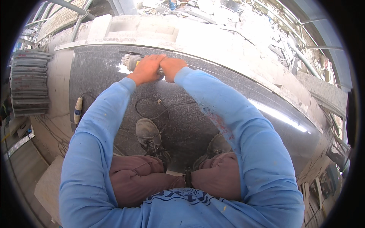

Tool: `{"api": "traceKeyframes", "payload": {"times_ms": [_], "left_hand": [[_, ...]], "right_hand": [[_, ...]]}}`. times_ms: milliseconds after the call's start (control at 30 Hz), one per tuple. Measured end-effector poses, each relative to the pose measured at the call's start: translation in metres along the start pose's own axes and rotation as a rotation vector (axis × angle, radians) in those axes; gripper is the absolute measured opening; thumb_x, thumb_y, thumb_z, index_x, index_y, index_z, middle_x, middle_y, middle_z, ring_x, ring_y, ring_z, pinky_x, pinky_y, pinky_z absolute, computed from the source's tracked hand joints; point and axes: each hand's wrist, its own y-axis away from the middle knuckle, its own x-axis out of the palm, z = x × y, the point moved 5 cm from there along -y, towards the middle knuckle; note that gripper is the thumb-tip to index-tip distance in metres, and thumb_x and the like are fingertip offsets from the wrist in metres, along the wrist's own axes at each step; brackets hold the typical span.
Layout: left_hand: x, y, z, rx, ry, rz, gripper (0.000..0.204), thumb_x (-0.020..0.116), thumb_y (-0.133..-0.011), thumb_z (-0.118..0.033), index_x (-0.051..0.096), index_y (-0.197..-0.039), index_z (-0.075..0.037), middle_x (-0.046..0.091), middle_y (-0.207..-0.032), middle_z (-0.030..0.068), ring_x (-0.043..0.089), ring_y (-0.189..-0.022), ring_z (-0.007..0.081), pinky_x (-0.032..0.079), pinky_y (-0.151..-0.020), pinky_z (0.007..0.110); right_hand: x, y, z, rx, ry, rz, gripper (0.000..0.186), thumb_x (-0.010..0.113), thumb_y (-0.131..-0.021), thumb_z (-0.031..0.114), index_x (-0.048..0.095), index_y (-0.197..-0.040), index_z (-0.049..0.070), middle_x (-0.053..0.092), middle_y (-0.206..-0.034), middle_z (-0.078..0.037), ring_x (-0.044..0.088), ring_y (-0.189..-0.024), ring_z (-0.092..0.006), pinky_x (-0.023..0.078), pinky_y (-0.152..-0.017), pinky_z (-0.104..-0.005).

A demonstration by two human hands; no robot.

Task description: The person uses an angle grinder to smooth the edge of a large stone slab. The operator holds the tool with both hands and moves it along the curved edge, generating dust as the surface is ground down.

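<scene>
Both my hands are wrapped around an angle grinder (131,61) near the far edge of a dark, speckled stone slab (102,72). My left hand (147,69) grips the body just behind the grey metal head. Close against it, my right hand (173,68) is closed around the rear part. The disc shows as a thin dark edge at the slab's far side; whether it touches the stone I cannot tell. A dark cord (152,99) loops over the slab between my arms. My fingers hide most of the tool's body.
My dusty shoes (147,129) rest on the slab. A second tool with a tan and dark handle (78,110) lies at the slab's left side. Stacked grey slabs (30,83) stand farther left. Beyond the pale ledge (152,36) lies broken rubble (213,11), with metal poles (310,66) at right.
</scene>
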Motion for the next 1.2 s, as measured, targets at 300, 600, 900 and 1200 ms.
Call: {"api": "traceKeyframes", "payload": {"times_ms": [300, 600, 900, 1200], "left_hand": [[-0.006, -0.002, -0.022, 0.019, 0.08, 0.029, 0.087, 0.087, -0.067, -0.014, 0.044, -0.142, -0.008, 0.06, -0.13, 0.0154, 0.056, -0.123, 0.0357, 0.044, -0.106, 0.047], [0.002, -0.005, -0.031, -0.007, 0.053, 0.059, 0.086, 0.087, -0.067, -0.014, 0.043, -0.142, -0.008, 0.06, -0.131, 0.016, 0.056, -0.124, 0.0345, 0.042, -0.108, 0.046], [0.006, -0.004, -0.009, -0.006, -0.024, 0.037, 0.079, 0.083, -0.071, -0.013, 0.044, -0.14, -0.007, 0.062, -0.127, 0.0151, 0.056, -0.123, 0.0331, 0.043, -0.105, 0.046], [-0.002, -0.006, -0.036, 0.038, 0.038, 0.011, 0.082, 0.086, -0.068, -0.015, 0.045, -0.139, -0.007, 0.061, -0.129, 0.0155, 0.057, -0.123, 0.0336, 0.044, -0.104, 0.045]], "right_hand": [[-0.015, 0.028, -0.001, 0.01, 0.032, 0.06, 0.033, 0.076, -0.077, 0.006, 0.068, -0.108, -0.001, 0.072, -0.11, -0.019, 0.072, -0.102, -0.0346, 0.06, -0.085, -0.0435], [-0.009, 0.037, -0.009, -0.017, 0.011, -0.009, 0.037, 0.075, -0.077, 0.005, 0.065, -0.112, -0.001, 0.071, -0.111, -0.019, 0.071, -0.103, -0.0349, 0.059, -0.085, -0.0443], [0.004, 0.008, -0.008, -0.036, 0.021, -0.038, 0.034, 0.074, -0.077, 0.006, 0.065, -0.11, -0.001, 0.072, -0.108, -0.019, 0.07, -0.103, -0.035, 0.059, -0.085, -0.0441], [-0.013, 0.038, -0.01, 0.018, 0.027, 0.058, 0.037, 0.077, -0.077, 0.004, 0.068, -0.113, -0.001, 0.072, -0.113, -0.018, 0.071, -0.104, -0.0348, 0.06, -0.086, -0.0433]]}}
